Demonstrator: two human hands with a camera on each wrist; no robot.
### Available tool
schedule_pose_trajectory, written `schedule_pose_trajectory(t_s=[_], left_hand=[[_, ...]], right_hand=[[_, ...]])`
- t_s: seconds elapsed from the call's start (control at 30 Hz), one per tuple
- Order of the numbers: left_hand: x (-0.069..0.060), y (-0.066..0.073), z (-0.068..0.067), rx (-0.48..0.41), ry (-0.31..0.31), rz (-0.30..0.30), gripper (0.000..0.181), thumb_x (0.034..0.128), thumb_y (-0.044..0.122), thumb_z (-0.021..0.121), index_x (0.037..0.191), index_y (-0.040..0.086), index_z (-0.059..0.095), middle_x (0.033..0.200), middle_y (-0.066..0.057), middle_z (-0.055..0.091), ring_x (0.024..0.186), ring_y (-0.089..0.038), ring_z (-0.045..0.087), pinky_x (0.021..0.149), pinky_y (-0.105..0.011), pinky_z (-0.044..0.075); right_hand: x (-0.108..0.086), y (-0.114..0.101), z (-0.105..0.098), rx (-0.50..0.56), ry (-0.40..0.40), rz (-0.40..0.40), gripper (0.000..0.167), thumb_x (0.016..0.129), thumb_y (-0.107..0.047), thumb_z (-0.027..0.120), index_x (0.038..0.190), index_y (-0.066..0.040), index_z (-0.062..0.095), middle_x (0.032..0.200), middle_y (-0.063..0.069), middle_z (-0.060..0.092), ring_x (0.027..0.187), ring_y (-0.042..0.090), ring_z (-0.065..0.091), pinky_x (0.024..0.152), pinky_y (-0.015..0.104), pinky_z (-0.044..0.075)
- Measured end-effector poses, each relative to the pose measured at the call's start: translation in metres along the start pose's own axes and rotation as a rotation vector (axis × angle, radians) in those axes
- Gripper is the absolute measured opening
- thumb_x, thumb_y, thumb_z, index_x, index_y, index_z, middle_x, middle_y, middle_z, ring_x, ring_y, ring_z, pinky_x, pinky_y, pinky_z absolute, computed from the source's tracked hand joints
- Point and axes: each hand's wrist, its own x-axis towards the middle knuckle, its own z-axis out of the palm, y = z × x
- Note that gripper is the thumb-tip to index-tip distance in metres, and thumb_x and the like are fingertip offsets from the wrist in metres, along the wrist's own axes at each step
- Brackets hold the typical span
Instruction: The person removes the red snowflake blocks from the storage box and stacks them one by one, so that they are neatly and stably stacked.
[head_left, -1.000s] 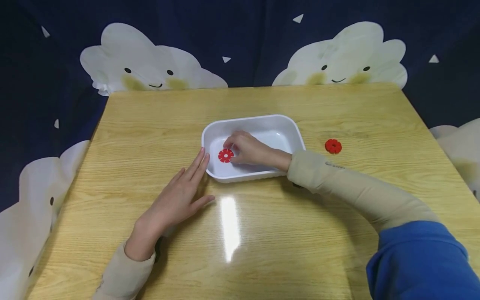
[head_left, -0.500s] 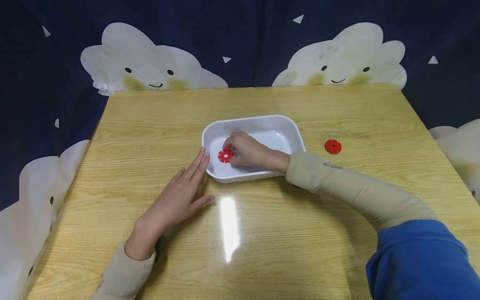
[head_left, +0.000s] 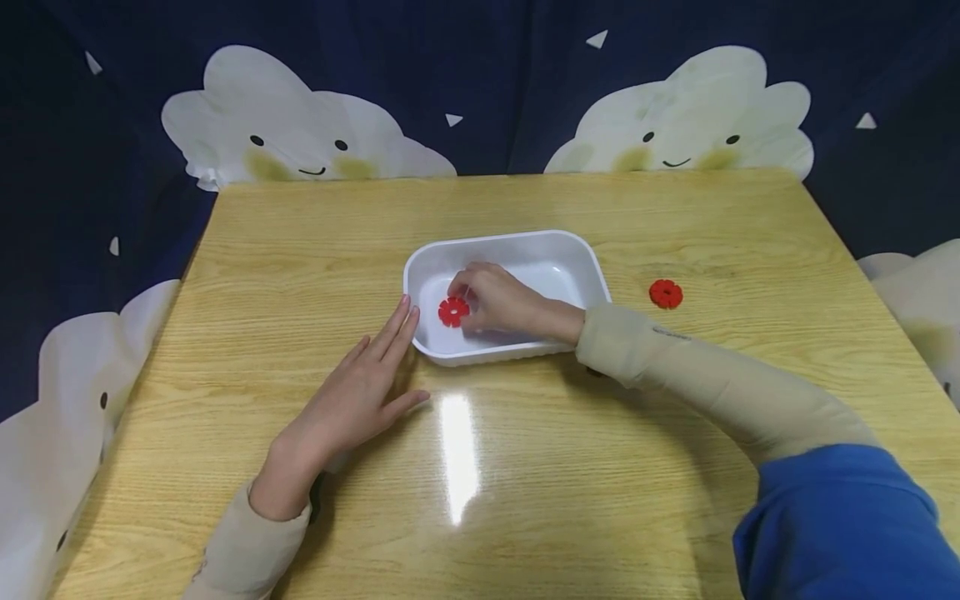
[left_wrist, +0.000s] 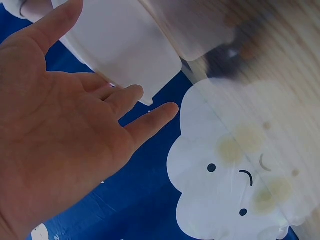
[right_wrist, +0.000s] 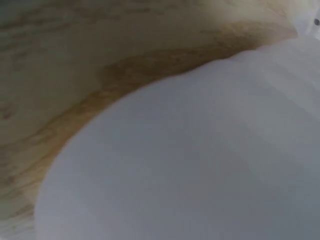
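In the head view a white plastic tray (head_left: 510,354) stands on the wooden table. Inside it, at the left end, my right hand (head_left: 498,302) reaches down with curled fingers and pinches a red plastic snowflake disc (head_left: 453,312) at its right side. Part of the disc is hidden by the fingers. My left hand (head_left: 352,396) rests by the tray's left front corner, fingers straight and fingertips touching the rim. In the left wrist view the left palm (left_wrist: 70,130) faces the camera beside the tray's outer wall (left_wrist: 125,45). A pale blurred surface (right_wrist: 185,155) fills most of the right wrist view.
A second red snowflake disc (head_left: 666,293), perhaps stacked with another, lies on the table (head_left: 570,467) to the right of the tray. Behind the table hangs a dark blue cloth (head_left: 495,75) with white clouds.
The red disc in the tray has shifted slightly to the right and turned or tilted a little, together with the right hand. The left hand, the tray and the other red disc stay put.
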Motion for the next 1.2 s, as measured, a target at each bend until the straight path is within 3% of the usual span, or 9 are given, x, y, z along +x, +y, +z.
schedule_pose_trajectory(t_s=[0.3, 0.67, 0.9, 1.2], left_hand=[[0.000, 0.000, -0.001, -0.002, -0.005, -0.006, 0.098, 0.0927, 0.039, 0.068, 0.158, 0.009, 0.001, 0.164, -0.007, -0.006, 0.144, -0.030, 0.025, 0.115, -0.056, 0.021], [-0.001, 0.000, 0.000, -0.010, 0.001, -0.007, 0.098, 0.0930, 0.039, 0.067, 0.158, 0.009, 0.000, 0.164, -0.005, -0.008, 0.145, -0.030, 0.023, 0.116, -0.056, 0.021], [0.001, 0.001, -0.001, -0.004, 0.000, 0.003, 0.098, 0.0928, 0.038, 0.068, 0.158, 0.008, 0.001, 0.164, -0.006, -0.006, 0.147, -0.028, 0.018, 0.115, -0.057, 0.021], [0.000, 0.002, -0.001, -0.017, -0.012, -0.014, 0.098, 0.0930, 0.038, 0.068, 0.158, 0.009, 0.001, 0.164, -0.004, -0.007, 0.148, -0.025, 0.015, 0.115, -0.057, 0.020]], right_hand=[[-0.017, 0.008, -0.014, 0.072, 0.060, 0.001, 0.033, 0.075, -0.010, 0.080, 0.105, 0.001, 0.071, 0.091, 0.008, 0.066, 0.086, 0.021, 0.059, 0.080, 0.029, 0.049], [-0.056, 0.019, -0.053, 0.094, 0.191, -0.042, 0.032, 0.073, -0.005, 0.080, 0.103, 0.000, 0.070, 0.095, 0.009, 0.068, 0.083, 0.023, 0.062, 0.077, 0.036, 0.052], [-0.086, 0.035, -0.077, 0.096, 0.253, 0.070, 0.032, 0.074, -0.002, 0.079, 0.105, 0.000, 0.070, 0.100, 0.009, 0.068, 0.085, 0.021, 0.062, 0.079, 0.037, 0.053], [-0.115, 0.054, -0.092, 0.062, 0.325, 0.153, 0.035, 0.074, 0.001, 0.082, 0.107, 0.002, 0.070, 0.101, 0.011, 0.068, 0.086, 0.025, 0.064, 0.077, 0.030, 0.053]])
